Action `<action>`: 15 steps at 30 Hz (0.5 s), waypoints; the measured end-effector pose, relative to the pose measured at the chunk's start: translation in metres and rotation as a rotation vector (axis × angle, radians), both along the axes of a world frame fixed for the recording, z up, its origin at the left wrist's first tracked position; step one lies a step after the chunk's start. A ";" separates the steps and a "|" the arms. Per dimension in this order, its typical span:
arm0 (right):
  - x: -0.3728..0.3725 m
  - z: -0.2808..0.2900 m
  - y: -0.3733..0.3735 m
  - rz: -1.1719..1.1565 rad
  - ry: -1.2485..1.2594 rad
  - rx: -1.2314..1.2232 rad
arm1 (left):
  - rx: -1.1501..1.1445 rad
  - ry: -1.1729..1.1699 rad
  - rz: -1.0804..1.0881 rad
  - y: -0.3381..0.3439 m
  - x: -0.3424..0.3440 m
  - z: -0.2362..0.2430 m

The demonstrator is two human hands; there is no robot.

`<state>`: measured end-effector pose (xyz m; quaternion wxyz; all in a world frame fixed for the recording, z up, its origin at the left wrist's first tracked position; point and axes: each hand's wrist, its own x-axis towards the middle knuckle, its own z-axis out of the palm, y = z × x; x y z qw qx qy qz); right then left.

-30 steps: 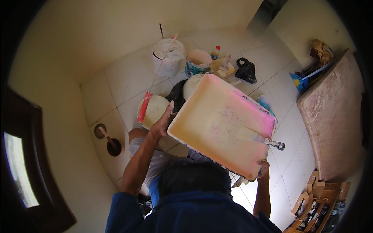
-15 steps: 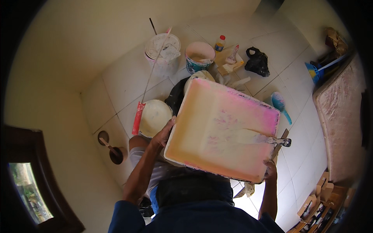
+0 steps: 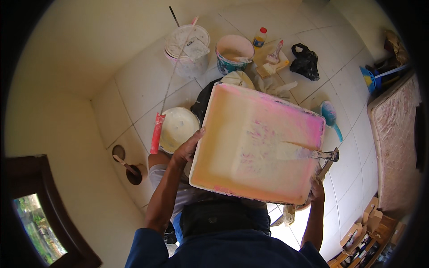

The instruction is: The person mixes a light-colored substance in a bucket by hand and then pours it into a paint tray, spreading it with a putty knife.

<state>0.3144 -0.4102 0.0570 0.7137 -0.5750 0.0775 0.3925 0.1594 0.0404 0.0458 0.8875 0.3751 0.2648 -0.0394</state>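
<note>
A wide paint tray (image 3: pixel 225 138), cream with pink and orange stains, is held up in front of my body. My left hand (image 3: pixel 190 146) grips its left edge, thumb on the rim and the other fingers hidden underneath. My right hand (image 3: pixel 316 190) holds the lower right corner, its fingers partly behind the tray. Inside the tray lies a paint scraper (image 3: pixel 328 155), its pale blade on the tray floor and its dark handle over the right rim. Just above my right hand, a strip of wood (image 3: pixel 327 168) sticks out beside the tray.
On the tiled floor stand a white lidded bucket (image 3: pixel 187 62), a paint pail (image 3: pixel 234 53) and a white basin (image 3: pixel 181 127). A red long-handled roller (image 3: pixel 157 134) leans there. Brushes (image 3: pixel 275 53), a bottle (image 3: pixel 259 37), a black bag (image 3: pixel 304 62) and a blue scoop (image 3: pixel 329 116) lie beyond.
The tray has turned slightly, its right side rising a little. My right hand has moved up and right along the corner. The view has shifted slightly; both hands keep their hold.
</note>
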 end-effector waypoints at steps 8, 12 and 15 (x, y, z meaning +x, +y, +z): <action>0.005 0.114 0.054 0.525 -1.100 -1.084 | -0.018 -0.056 -0.170 0.017 -0.005 -0.021; 0.014 0.179 0.107 -0.105 -0.746 -0.685 | -0.066 -0.088 -0.174 0.013 0.001 -0.008; 0.030 0.186 0.196 0.205 -0.568 -0.428 | 0.392 -0.191 -0.120 0.013 -0.015 -0.031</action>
